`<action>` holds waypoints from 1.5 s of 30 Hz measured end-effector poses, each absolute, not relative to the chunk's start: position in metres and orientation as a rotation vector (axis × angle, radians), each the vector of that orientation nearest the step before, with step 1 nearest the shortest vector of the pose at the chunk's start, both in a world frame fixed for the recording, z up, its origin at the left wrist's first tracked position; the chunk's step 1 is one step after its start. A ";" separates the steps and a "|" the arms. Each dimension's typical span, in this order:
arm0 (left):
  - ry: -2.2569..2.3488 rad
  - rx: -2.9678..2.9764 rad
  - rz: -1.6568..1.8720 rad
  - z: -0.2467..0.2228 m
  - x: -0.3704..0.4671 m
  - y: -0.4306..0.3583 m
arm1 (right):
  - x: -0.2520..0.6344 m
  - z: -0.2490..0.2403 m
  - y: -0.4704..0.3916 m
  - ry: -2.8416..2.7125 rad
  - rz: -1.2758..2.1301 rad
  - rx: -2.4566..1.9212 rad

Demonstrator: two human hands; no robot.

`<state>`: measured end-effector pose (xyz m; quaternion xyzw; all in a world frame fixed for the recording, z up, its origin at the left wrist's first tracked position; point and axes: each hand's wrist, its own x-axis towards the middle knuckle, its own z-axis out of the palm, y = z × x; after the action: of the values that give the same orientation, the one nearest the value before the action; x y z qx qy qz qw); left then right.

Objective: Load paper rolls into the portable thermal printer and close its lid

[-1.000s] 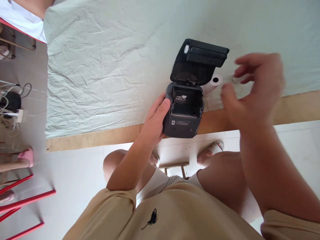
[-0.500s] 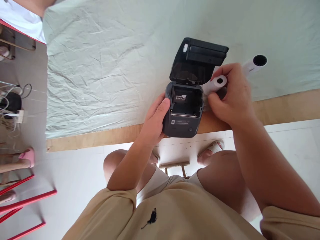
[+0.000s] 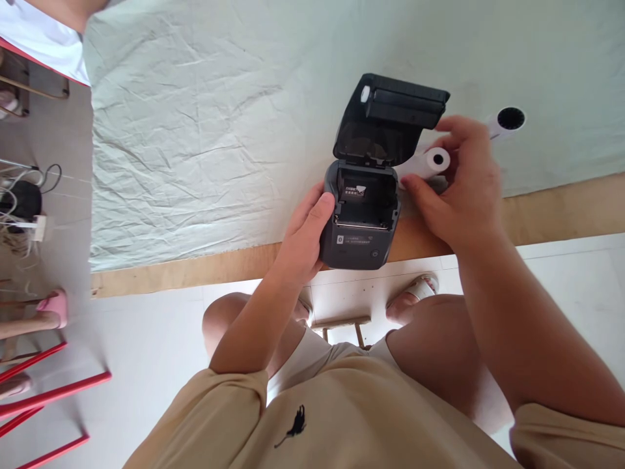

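Note:
My left hand [image 3: 306, 231] is closed around the left side of a dark grey portable label printer [image 3: 359, 244], its thumb on the casing edge. The printer's lid [image 3: 385, 117] stands raised, and the bay inside shows a small white printed label but no roll. Just right of the printer, my right hand [image 3: 466, 179] is curled around a small white paper roll [image 3: 422, 164] with a dark core hole, thumb on its near side and fingers behind it. The roll's lower end is partly hidden by the printer. Behind the hand stands a second white roll with a wide black core [image 3: 510, 119].
A pale green cloth [image 3: 209, 137] covers the table, whose wooden edge [image 3: 185, 279] runs in front of me. At the upper left is another person's arm [image 3: 73, 13]. Red metal legs [image 3: 58, 393] and tangled cables [image 3: 19, 202] are on the floor at left.
My right hand and the white paper roll have shifted slightly to the right, the fingers a little more spread. The printer in my left hand has moved very slightly right.

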<state>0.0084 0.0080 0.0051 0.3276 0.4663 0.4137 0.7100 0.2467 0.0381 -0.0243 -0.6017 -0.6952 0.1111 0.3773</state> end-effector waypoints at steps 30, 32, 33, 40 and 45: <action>1.013 0.830 0.953 0.005 0.006 0.007 | 0.198 0.015 0.016 -1.882 0.189 -1.186; 1.010 0.827 0.940 0.005 0.006 0.007 | 0.200 0.016 0.019 -1.912 0.202 -1.202; 1.008 0.825 0.934 0.005 0.006 0.006 | 0.201 0.016 0.020 -1.921 0.198 -1.188; 0.934 0.811 0.978 -0.001 0.007 0.009 | 0.210 0.001 0.023 -1.905 0.069 -0.955; 0.827 0.876 1.007 -0.010 0.001 0.011 | 0.203 -0.001 0.016 -1.967 0.109 -0.832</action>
<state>0.0012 0.0106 -0.0099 0.3944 0.3724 0.4535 0.7072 0.2031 0.0161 -0.0014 -0.3412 -0.8064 0.0446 0.4810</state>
